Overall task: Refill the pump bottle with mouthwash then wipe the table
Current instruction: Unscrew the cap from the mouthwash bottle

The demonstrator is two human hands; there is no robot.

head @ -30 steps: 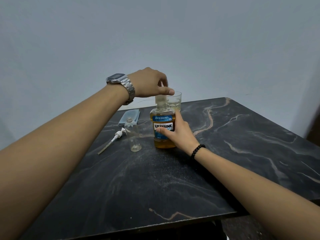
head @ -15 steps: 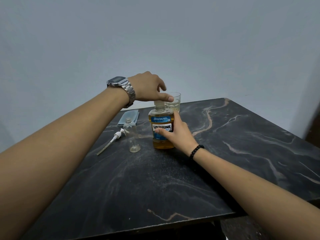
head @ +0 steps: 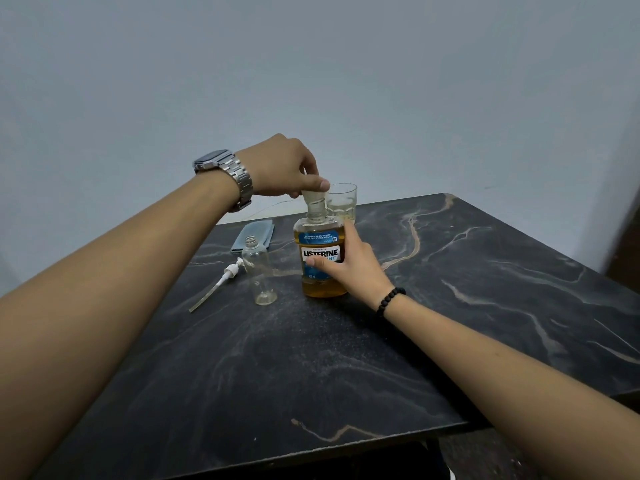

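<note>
- The right hand (head: 349, 268) grips the mouthwash bottle (head: 321, 261); the left hand (head: 280, 168) pinches its cap (head: 314, 199).
- The empty pump bottle (head: 259, 271) stands just left of it, far from the table's (head: 346, 375) near edge.

The left hand (head: 280, 168) is re-gripping the cap (head: 313, 199) of the mouthwash bottle (head: 321, 258), thumb now swinging round its front. The cap is sitting slightly higher on the neck than before.

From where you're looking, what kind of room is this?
Probably a plain room at home, though little shows: a dark marble-patterned table against a bare pale wall, with a mouthwash bottle and a drinking glass on it.
</note>
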